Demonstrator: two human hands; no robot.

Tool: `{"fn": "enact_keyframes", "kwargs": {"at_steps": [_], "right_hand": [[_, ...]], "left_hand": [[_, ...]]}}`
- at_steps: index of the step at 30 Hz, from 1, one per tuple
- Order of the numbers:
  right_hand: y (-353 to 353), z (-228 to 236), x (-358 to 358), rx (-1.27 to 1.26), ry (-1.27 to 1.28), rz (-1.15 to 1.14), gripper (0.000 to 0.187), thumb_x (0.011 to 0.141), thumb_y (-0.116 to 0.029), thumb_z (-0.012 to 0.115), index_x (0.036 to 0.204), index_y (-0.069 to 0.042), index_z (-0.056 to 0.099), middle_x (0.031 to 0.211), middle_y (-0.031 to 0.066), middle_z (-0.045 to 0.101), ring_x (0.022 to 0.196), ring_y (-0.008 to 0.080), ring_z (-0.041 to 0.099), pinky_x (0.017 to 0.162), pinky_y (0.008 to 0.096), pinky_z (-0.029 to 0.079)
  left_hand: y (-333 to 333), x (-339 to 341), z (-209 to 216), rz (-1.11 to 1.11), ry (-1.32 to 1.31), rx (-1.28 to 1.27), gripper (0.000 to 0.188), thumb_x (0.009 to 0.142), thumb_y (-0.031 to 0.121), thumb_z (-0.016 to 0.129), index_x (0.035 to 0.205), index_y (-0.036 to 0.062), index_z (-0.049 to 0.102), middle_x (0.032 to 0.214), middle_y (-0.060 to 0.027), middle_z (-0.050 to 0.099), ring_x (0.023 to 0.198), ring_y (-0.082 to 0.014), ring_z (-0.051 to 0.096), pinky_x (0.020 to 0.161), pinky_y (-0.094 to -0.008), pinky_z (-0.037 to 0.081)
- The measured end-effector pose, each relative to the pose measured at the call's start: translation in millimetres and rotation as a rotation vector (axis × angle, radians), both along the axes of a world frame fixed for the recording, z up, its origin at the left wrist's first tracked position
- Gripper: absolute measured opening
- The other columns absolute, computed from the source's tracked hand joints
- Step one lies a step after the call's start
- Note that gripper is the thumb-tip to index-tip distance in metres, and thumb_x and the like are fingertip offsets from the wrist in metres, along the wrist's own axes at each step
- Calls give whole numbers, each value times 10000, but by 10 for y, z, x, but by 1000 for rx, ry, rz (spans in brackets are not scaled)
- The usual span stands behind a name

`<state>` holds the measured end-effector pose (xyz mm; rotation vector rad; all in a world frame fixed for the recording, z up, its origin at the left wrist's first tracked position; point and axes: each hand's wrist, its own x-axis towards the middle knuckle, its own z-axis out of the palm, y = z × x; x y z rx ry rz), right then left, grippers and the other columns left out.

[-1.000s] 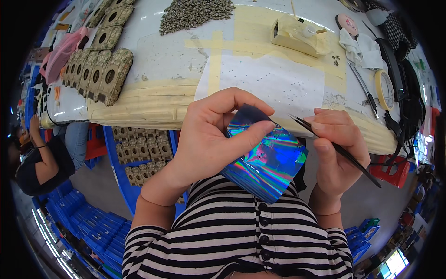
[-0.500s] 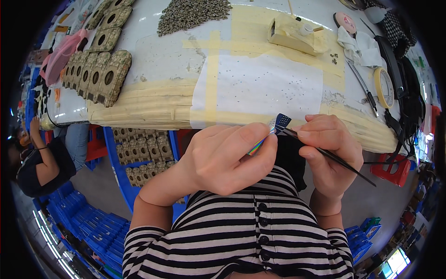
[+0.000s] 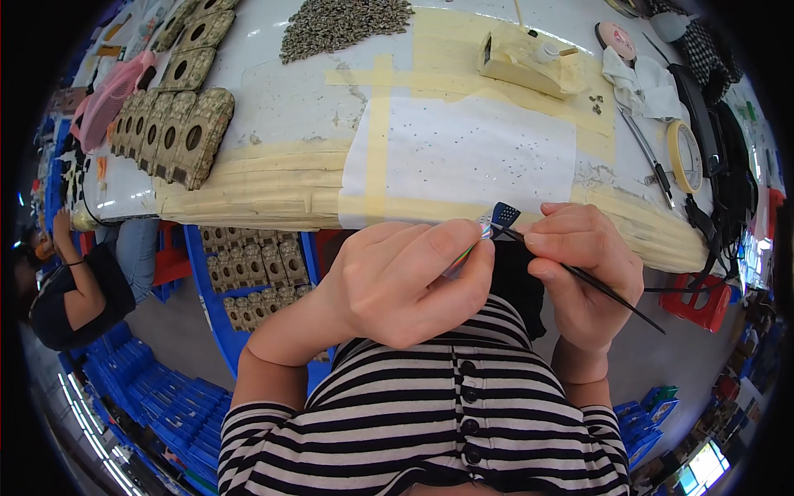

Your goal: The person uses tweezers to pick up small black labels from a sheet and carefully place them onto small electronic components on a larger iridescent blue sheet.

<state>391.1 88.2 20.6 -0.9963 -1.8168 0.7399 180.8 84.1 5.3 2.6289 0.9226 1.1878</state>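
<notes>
My left hand [image 3: 413,277] is closed, thumb and forefinger pinching a small piece with a shiny rainbow-coloured part. Beyond the fingertips sticks its dark blue flared end [image 3: 505,216], marked with rows of pale dots. My right hand [image 3: 589,269] is closed around a slim black pointed tool [image 3: 602,287], held like a pen; whether it is tweezers or a brush I cannot tell. Its tip meets the piece near my left fingertips. Both hands are in front of the table edge, just below a white paper sheet [image 3: 463,149] strewn with tiny glinting specks.
A heap of small metallic parts [image 3: 343,29] lies at the back. Camouflage-patterned cases [image 3: 157,132] stand at the left, beside a pink basket [image 3: 116,99]. To the right are a cream block [image 3: 525,62], a tape roll [image 3: 684,157] and a metal tool [image 3: 645,153]. A seated person [image 3: 78,289] is at far left.
My right hand and the black tool have shifted very slightly to the left. My left hand keeps its pinch on the small piece, almost unmoved.
</notes>
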Motion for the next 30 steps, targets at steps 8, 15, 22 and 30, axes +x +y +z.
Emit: {"fn": "enact_keyframes", "kwargs": {"at_steps": [8, 15, 22, 30], "right_hand": [[2, 5, -2, -10, 3, 8, 164, 730, -115, 798, 837, -35, 703, 837, 78, 713, 779, 243, 676, 817, 383, 543], [0, -14, -6, -2, 11, 16, 168, 728, -114, 797, 842, -32, 705, 840, 83, 712, 780, 245, 676, 821, 388, 544], [2, -8, -7, -5, 12, 20, 165, 728, -108, 795, 842, -30, 705, 839, 84, 712, 783, 242, 675, 821, 386, 545], [1, -39, 0, -67, 79, 5, 152, 738, -73, 786, 852, -17, 702, 842, 87, 714, 780, 235, 672, 823, 368, 541]], "left_hand": [[-9, -1, -17, 7, -4, 7, 267, 653, 23, 713, 920, 21, 723, 926, -119, 661, 654, -169, 635, 493, -246, 501], [-13, -3, -31, 5, -16, 7, 261, 658, 4, 712, 918, 24, 719, 923, -118, 663, 662, -169, 637, 490, -247, 499], [-13, -7, -26, 3, -12, -1, 266, 657, 3, 713, 922, 24, 719, 924, -117, 663, 671, -170, 639, 494, -246, 500], [-17, -5, -29, 1, -10, -5, 272, 650, 0, 725, 921, 26, 718, 940, -120, 661, 676, -175, 638, 504, -248, 501]]}}
